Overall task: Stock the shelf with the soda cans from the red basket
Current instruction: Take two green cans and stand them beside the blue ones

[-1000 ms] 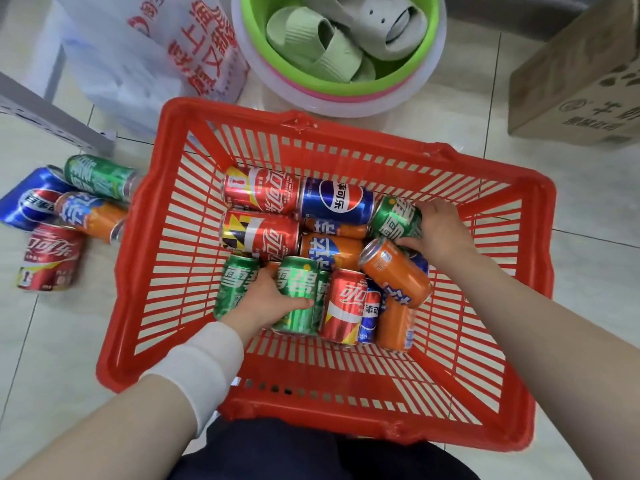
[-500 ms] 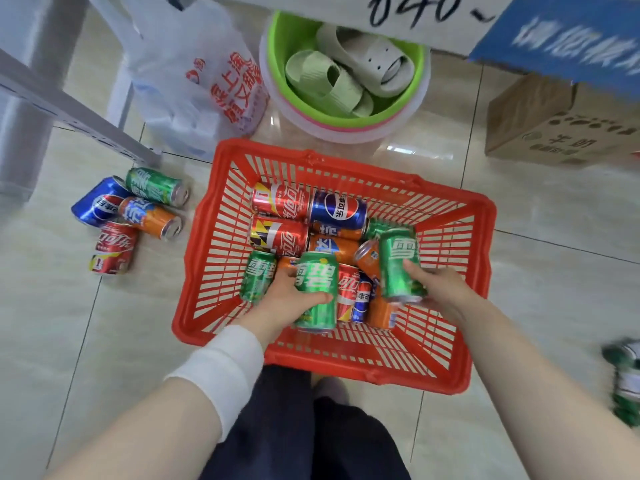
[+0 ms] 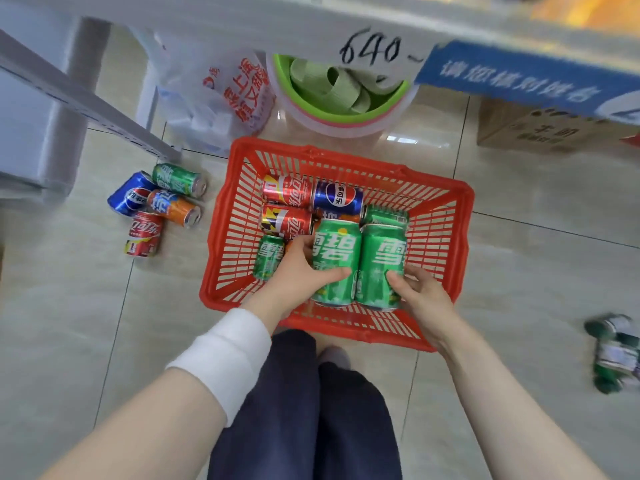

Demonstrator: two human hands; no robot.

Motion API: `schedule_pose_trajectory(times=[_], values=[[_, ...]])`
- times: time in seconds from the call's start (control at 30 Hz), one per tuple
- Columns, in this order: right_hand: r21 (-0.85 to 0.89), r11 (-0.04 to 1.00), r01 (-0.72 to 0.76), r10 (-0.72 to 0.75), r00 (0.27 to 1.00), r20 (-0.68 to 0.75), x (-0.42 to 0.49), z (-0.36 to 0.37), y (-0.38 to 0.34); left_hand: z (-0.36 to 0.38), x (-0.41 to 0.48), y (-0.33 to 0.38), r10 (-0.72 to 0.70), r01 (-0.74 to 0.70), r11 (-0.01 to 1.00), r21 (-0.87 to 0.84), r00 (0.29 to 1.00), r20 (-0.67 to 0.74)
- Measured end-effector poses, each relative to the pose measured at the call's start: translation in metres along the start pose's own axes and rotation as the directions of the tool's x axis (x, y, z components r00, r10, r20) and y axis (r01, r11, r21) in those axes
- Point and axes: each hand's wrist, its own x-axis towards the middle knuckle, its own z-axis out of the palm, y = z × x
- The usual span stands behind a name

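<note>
A red basket point(image 3: 446, 216) stands on the tiled floor in front of me. My left hand point(image 3: 298, 271) grips a green soda can point(image 3: 337, 251), held upright above the basket. My right hand point(image 3: 420, 296) grips a second green can point(image 3: 382, 258) right beside it, the two cans touching. Down in the basket lie two red cola cans point(image 3: 287, 190), a blue cola can point(image 3: 337, 199), another green can point(image 3: 268, 256) and an orange can mostly hidden behind the raised ones. The white shelf edge point(image 3: 242, 15) runs across the top.
Several cans point(image 3: 157, 202) lie on the floor left of the basket, and more blurred ones point(image 3: 614, 351) at the far right. Behind the basket are a white plastic bag point(image 3: 221, 98), a green basin point(image 3: 346, 98) with slippers and a cardboard box point(image 3: 540, 129). A grey rack upright point(image 3: 83, 95) stands at left.
Both hands have lifted a green can out of the basket and brought the two together side by side. My view has risen, and the shelf edge has come into sight.
</note>
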Motion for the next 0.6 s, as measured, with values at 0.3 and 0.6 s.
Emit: schedule_pose_trajectory(times=[0.3, 0.6], values=[[-0.090, 0.971, 0.220, -0.216, 0.975, 0.057, -0.199, 0.000, -0.122, -0.035, -0.199, 0.101, 0.185, -0.190, 0.981, -0.043, 0.978, -0.095], [-0.113, 0.874, 0.473, -0.473, 0.881, 0.033, -0.357, 0.030, -0.228, -0.088, -0.351, 0.191, 0.451, -0.463, 0.885, -0.049, 0.880, -0.148]])
